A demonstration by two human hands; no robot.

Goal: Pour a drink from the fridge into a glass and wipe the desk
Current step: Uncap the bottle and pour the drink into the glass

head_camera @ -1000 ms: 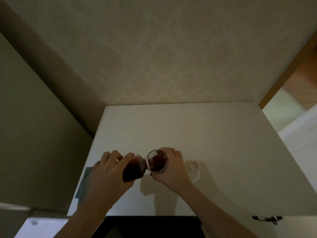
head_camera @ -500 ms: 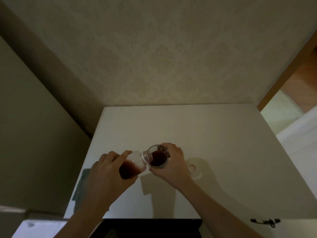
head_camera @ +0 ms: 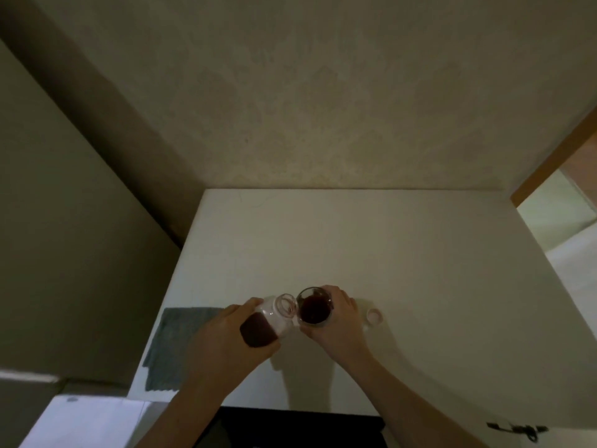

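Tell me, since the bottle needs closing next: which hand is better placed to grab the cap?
Right hand: the cap lies just beside it on the desk. The left hand holds the bottle.

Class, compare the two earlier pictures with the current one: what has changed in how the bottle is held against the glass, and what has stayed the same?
The left hand has tipped the bottle back upright, its mouth lifted off the glass rim, so pouring has stopped. The glass now holds more dark drink. Unchanged: the right hand still grips the glass on the desk, the cap lies to its right, the grey cloth lies at the left edge.
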